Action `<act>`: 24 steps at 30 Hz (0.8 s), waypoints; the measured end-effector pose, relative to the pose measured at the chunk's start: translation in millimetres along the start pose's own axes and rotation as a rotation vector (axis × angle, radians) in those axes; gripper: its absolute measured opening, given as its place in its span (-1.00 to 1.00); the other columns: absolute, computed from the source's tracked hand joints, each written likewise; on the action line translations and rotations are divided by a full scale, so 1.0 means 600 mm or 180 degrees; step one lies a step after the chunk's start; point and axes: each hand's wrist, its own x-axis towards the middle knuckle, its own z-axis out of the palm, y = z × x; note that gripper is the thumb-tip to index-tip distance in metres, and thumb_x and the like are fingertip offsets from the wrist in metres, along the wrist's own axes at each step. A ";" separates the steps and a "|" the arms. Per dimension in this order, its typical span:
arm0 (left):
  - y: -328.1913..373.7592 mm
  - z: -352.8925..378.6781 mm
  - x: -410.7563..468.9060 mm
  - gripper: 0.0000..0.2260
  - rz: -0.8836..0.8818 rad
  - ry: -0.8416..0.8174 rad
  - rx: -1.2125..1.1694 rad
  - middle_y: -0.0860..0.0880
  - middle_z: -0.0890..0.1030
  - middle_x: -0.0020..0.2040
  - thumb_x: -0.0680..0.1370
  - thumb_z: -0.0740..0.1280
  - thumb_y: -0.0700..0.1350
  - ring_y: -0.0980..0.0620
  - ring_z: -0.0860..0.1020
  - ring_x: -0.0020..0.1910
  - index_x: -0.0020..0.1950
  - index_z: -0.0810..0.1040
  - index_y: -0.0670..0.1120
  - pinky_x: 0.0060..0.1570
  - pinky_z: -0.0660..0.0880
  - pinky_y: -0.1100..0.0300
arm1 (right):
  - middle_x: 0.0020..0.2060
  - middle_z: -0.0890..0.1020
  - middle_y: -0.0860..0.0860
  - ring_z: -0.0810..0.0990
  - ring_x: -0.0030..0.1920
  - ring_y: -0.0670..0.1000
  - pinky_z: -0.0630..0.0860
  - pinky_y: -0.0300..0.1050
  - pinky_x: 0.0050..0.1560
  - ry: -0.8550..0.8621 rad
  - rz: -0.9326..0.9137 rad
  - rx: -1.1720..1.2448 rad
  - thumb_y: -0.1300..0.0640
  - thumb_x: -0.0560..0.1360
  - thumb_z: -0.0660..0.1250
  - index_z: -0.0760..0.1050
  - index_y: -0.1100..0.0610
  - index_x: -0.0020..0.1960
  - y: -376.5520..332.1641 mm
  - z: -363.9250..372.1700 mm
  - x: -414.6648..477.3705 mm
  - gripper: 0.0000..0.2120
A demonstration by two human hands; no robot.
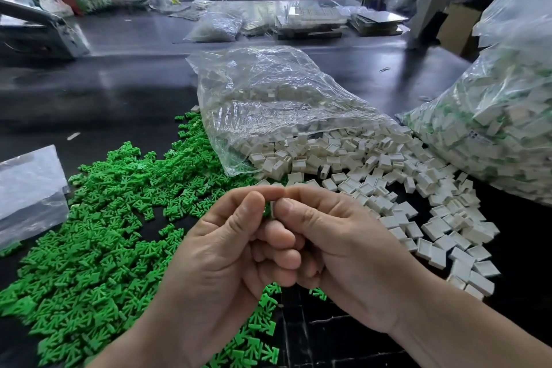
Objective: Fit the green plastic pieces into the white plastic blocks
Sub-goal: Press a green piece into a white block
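My left hand point(221, 254) and my right hand point(337, 248) meet at the middle of the view, fingertips together. Between the thumbs they pinch a small white block with a green piece point(271, 208) against it; most of both is hidden by the fingers. A wide heap of green plastic pieces point(104, 218) covers the dark table on the left. Loose white plastic blocks point(388, 185) spill from an open clear bag point(268, 104) toward the right.
A large clear bag of white blocks with green showing inside point(501, 116) stands at the right. A flat clear bag point(30, 188) lies at the left edge. Farther back on the dark table point(119, 92) are more bags, stacked trays point(310, 21) and a machine.
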 end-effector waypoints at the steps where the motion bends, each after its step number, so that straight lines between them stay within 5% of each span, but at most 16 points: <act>1: -0.002 0.001 0.000 -0.68 0.0031 -0.0018 -0.0020 -0.14 0.64 -0.36 0.38 0.55 -0.04 -0.01 0.64 -0.45 0.05 0.66 -0.16 -0.46 0.58 0.18 | -0.43 0.53 -0.04 0.45 -0.51 -0.12 0.34 -0.30 -0.53 -0.0011 -0.0017 0.0017 0.05 0.55 0.31 0.60 0.24 0.04 -0.001 0.001 -0.001 -0.74; 7: -0.010 0.001 0.000 -0.70 0.0185 -0.0066 0.0039 -0.09 0.63 -0.39 0.40 0.53 -0.01 0.02 0.62 -0.48 0.06 0.66 -0.13 -0.45 0.58 0.16 | -0.41 0.55 -0.02 0.48 -0.47 -0.06 0.31 -0.27 -0.50 -0.0039 -0.0147 0.0041 0.06 0.57 0.28 0.65 -0.01 -0.13 0.000 0.010 -0.002 -0.81; 15: -0.018 -0.003 0.000 -0.74 0.0318 -0.0156 0.0072 -0.06 0.64 -0.34 0.50 0.43 0.01 0.02 0.64 -0.41 0.13 0.64 -0.08 -0.29 0.60 0.07 | -0.40 0.56 -0.04 0.46 -0.47 -0.12 0.24 -0.14 -0.45 -0.0018 -0.0245 0.0172 0.05 0.58 0.29 0.63 0.07 -0.01 0.007 0.012 0.001 -0.84; 24: -0.020 0.006 -0.004 -0.76 0.0450 -0.0096 -0.0015 -0.07 0.62 -0.38 0.47 0.45 -0.05 0.02 0.63 -0.45 0.10 0.66 -0.09 -0.41 0.58 0.20 | -0.41 0.54 -0.03 0.46 -0.48 -0.14 0.42 -0.31 -0.47 -0.0108 -0.0379 0.0572 0.14 0.61 0.28 0.60 0.19 0.02 0.010 0.023 0.001 -0.84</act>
